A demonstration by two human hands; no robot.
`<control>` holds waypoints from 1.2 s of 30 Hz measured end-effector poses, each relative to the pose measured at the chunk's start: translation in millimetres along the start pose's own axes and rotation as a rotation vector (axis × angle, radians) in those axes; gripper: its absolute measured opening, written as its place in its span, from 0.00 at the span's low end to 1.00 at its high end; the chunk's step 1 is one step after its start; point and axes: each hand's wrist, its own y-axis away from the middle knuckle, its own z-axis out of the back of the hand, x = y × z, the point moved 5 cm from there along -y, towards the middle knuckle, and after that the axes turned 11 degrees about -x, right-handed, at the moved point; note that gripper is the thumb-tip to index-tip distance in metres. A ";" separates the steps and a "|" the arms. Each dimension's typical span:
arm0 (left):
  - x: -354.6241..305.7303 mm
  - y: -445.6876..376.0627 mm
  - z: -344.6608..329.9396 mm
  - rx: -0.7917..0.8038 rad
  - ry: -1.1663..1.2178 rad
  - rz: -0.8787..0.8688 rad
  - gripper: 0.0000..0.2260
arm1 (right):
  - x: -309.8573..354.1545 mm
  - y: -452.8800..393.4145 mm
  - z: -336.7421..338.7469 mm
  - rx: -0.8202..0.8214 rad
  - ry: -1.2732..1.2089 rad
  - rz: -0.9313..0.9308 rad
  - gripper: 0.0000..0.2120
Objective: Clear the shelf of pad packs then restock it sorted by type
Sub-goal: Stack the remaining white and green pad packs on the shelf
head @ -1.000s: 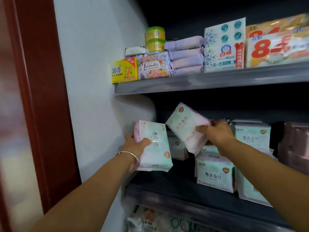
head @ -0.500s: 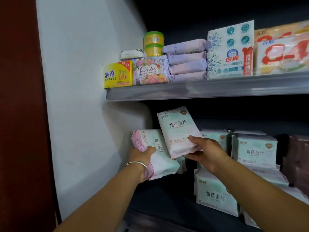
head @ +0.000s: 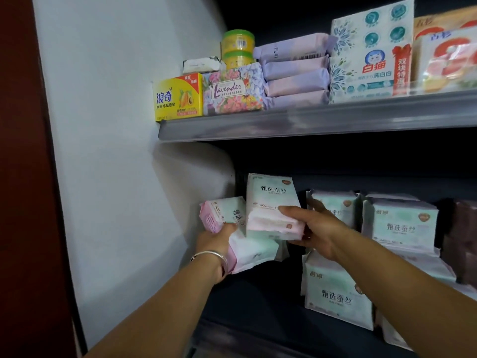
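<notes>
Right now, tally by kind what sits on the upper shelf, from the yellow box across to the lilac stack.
Yellow soap box: 1
Lavender box: 1
White wrapped pack: 1
Yellow-green jars: 2, one on the other
Lilac packs: 4, stacked
Total: 9

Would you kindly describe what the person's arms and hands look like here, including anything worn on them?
Both forearms are bare, with no sleeves showing in the head view. The left hand has a thin silver bangle around the wrist, plain and smooth-looking. The right hand wears nothing visible: no ring, watch or glove. No gloves on either hand, and no markings can be seen.
</notes>
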 end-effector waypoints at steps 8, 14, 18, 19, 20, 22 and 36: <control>21.3 -5.9 -1.5 0.026 0.032 0.156 0.18 | -3.4 -5.3 -12.6 -0.098 0.206 0.023 0.20; 26.6 -10.3 8.2 0.004 -0.010 0.146 0.18 | -4.4 -15.5 -17.4 -0.109 0.313 0.079 0.26; 35.9 -20.3 10.1 0.034 -0.026 0.139 0.34 | 1.5 -25.2 -18.3 -0.092 0.366 0.140 0.56; 37.4 -22.9 10.9 0.039 -0.030 0.135 0.34 | 4.2 -25.3 -19.7 -0.059 0.387 0.154 0.58; 36.2 -22.4 11.4 0.053 -0.036 0.128 0.34 | 5.3 -26.7 -20.9 -0.022 0.435 0.167 0.60; 34.7 -22.8 11.6 0.075 -0.030 0.109 0.36 | 6.5 -30.0 -23.9 0.048 0.586 0.198 0.62; 32.0 -28.5 8.9 0.108 -0.011 0.086 0.33 | 1.1 -31.4 -21.8 0.110 0.532 0.022 0.59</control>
